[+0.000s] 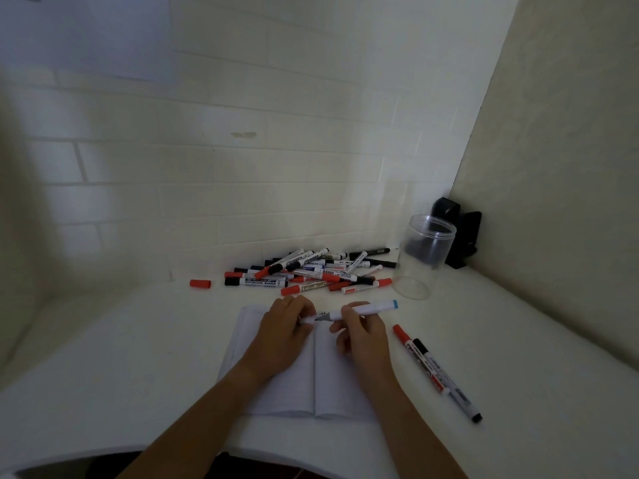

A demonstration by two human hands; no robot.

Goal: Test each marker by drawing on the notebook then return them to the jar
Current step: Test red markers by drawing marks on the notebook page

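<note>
Marker (359, 311) pinched in right hand (359, 331); left hand (287, 326) grips its tip end, cap hidden; notebook (276, 392) partly covered.

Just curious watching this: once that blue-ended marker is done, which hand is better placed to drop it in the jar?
Probably the right hand: it already grips the marker by its barrel, and the jar stands on its side of the notebook.
</note>
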